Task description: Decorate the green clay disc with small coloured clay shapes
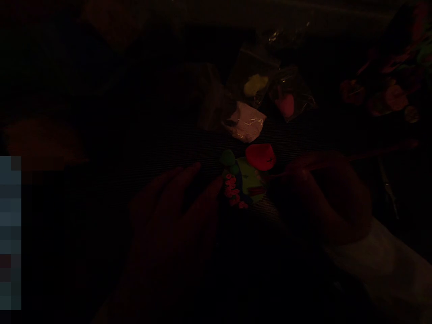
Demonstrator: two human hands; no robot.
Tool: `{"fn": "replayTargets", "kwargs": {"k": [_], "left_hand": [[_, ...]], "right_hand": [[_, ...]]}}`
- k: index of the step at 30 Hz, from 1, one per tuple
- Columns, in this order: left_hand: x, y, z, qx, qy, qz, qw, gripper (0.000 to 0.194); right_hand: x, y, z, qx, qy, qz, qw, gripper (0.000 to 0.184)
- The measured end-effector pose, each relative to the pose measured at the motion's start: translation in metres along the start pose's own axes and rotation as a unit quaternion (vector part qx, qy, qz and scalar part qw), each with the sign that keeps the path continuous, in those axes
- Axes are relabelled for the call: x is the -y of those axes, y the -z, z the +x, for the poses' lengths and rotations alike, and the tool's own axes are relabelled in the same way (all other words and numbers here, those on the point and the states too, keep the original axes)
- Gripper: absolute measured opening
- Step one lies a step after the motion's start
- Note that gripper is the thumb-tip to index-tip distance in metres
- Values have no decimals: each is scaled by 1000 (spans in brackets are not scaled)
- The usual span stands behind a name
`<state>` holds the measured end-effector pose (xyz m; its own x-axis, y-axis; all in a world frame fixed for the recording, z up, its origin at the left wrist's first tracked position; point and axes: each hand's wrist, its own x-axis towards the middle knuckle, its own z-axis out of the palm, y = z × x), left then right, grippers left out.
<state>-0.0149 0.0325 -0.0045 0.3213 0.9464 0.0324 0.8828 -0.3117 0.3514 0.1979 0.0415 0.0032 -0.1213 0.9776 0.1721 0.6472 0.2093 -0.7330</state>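
Green piece [250, 173], edge beside loose left fingers [209, 191], faces right fingers [305, 174] pinching a thin stick [388, 150].

"Centre?"
"Modelled piece [251, 180], on the tabletop [162, 157], between left hand [175, 207] and right hand [324, 193]."
"Right hand's entry?"
"Thin stick [381, 151], in its fingers, tip just beside the piece."
"Behind?"
"Small bags [249, 123], grouped."
"Far right?"
"Cluster of items [396, 96], behind the stick; too dark to itemise surely."
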Motion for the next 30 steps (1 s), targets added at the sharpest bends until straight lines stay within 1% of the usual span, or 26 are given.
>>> {"fn": "replayTargets", "kwargs": {"k": [3, 6, 10, 14, 17, 21, 26, 29, 30], "left_hand": [[1, 0, 0, 3, -16, 24, 1000, 39], [1, 0, 1, 10, -24, 38, 999, 40], [0, 1, 0, 15, -21, 37, 999, 40], [0, 0, -1, -1, -19, 31, 999, 40], [0, 0, -1, 7, -9, 27, 1000, 39], [1, -1, 0, -3, -20, 37, 999, 40], [1, -1, 1, -10, -35, 38, 999, 40], [1, 0, 1, -9, -25, 35, 999, 39], [1, 1, 0, 5, -17, 34, 999, 40]], "right_hand": [[0, 0, -1, 1, 10, 2, 1000, 18], [1, 0, -1, -8, 2, 7, 1000, 18], [1, 1, -1, -1, 9, 9, 1000, 19], [1, 1, 0, 11, 26, 12, 1000, 20], [1, 0, 1, 15, 25, 20, 999, 19], [1, 0, 1, 16, 39, 2, 999, 20], [1, -1, 1, 18, 35, -2, 999, 19], [2, -1, 0, 11, 33, 6, 999, 20], [2, -1, 0, 9, 30, 12, 999, 21]]}}
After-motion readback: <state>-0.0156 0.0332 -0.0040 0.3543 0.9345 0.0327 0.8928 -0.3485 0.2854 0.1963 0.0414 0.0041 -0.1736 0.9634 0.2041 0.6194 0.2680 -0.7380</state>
